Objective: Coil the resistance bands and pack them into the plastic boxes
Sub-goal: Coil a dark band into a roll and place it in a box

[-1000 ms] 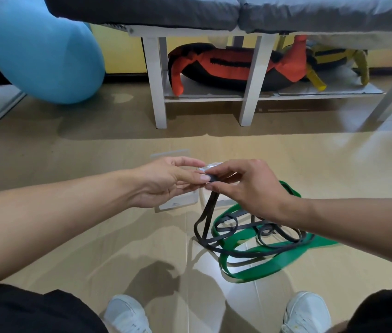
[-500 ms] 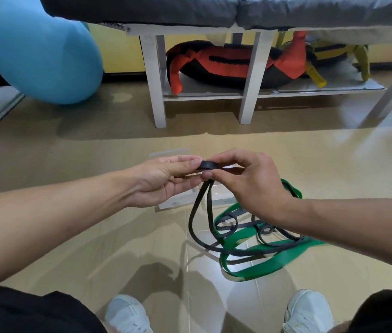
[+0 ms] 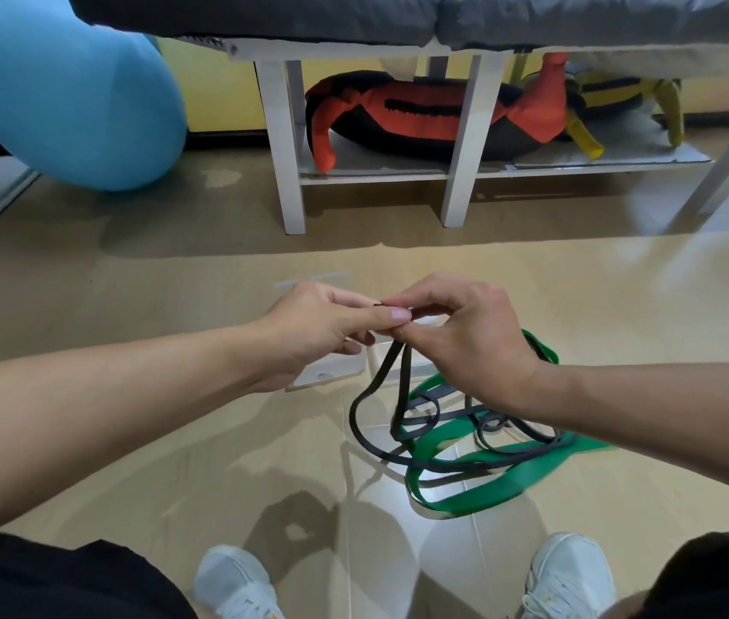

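Observation:
A thin black resistance band [image 3: 364,404] hangs in two strands from between my hands and trails in loose loops on the floor. My left hand [image 3: 322,328] and my right hand [image 3: 465,341] both pinch its top end, fingertips touching. A wider green band [image 3: 487,493] lies tangled under the black loops on the floor, right of centre. A clear plastic box [image 3: 331,373] lies on the floor behind my left hand, mostly hidden; another clear piece [image 3: 398,370] shows between the hands.
A white bench frame [image 3: 284,149] with a grey pad stands ahead, with red-black and yellow-black weighted bags [image 3: 420,113] on its low shelf. A large blue exercise ball [image 3: 67,87] sits at the far left. My white shoes [image 3: 233,583] are at the bottom edge.
Both hands lifted the pinched end of the black band a little, and the hanging strands lengthened. The green band stayed on the floor.

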`<state>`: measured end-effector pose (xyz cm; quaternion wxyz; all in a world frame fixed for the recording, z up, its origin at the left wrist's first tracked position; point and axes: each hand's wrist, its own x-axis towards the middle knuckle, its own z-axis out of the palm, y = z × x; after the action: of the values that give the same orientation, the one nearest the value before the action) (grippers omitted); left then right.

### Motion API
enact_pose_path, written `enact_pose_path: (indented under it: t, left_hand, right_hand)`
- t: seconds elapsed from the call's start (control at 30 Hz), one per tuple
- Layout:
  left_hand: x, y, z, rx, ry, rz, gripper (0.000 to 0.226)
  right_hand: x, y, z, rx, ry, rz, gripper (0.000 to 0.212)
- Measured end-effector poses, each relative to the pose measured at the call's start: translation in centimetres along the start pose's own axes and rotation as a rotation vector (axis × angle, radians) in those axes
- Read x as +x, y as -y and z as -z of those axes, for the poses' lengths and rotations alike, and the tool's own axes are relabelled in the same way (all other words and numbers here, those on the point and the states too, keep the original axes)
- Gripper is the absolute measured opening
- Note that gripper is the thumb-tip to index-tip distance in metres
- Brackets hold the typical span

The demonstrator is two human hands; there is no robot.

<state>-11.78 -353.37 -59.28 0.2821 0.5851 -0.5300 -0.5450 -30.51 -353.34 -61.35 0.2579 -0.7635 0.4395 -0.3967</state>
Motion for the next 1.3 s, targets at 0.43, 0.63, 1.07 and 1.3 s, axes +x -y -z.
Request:
enact_pose_path:
  t: [0.43,0.63,1.07,1.3]
  left_hand:
    - [0.2,0.3,-0.4,-0.089,-0.013,0.070,0.013]
    - [0.3,0.3,-0.9,-0.097,-0.047,0.145,0.020]
    - [0.2,0.6,0.2,-0.095,0.136,0.235,0.038]
    - [0.1,-0.1,-1.8,0.291,-0.176,0.021,0.036]
  right_hand:
    - [0.2,-0.1,-0.2,0.019,0.053,0.008,0.052]
    - [0.6,-0.1,-0.2,0.002,0.103,0.011,0.052]
    - [0.5,0.0,0.1,-0.062,0.109,0.037,0.065]
    - [1.3,0.3,0.7,-0.297,0.230,0.152,0.091]
